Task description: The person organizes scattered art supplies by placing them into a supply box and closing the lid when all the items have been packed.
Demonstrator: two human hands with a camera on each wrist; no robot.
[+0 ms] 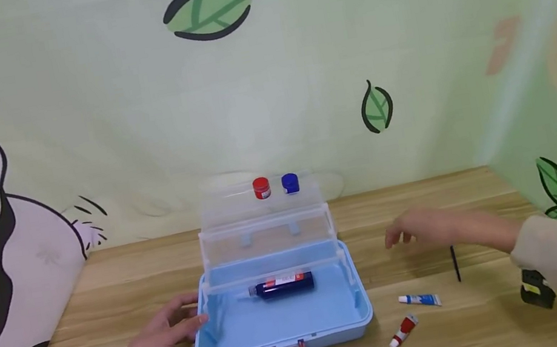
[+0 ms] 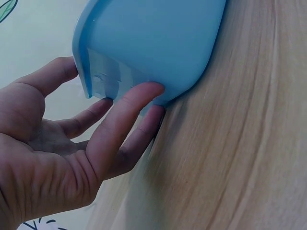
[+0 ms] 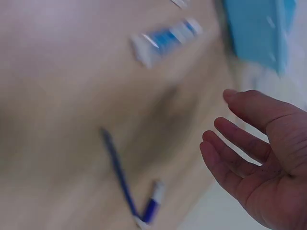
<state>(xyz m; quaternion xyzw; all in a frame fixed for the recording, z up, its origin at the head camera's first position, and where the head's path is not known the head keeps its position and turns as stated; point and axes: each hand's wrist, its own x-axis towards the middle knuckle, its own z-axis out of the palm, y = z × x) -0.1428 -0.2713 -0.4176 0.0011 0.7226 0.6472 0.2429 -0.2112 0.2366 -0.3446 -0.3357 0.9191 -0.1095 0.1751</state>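
Observation:
My left hand holds the left end of a light blue plastic box, its thumb at the rim. In the left wrist view the bent fingers touch the box's end. The box is open, its clear trays raised at the back. A dark blue bottle with a red and white label lies inside on its side. My right hand hovers over the table right of the box, fingers loosely bent, nothing in it. In the right wrist view the same hand appears with fingers apart.
A red-lidded jar and a blue jar stand on the upper tray. Right of the box lie a blue paint tube, a red paint tube, a thin dark stick and a small black item with yellow.

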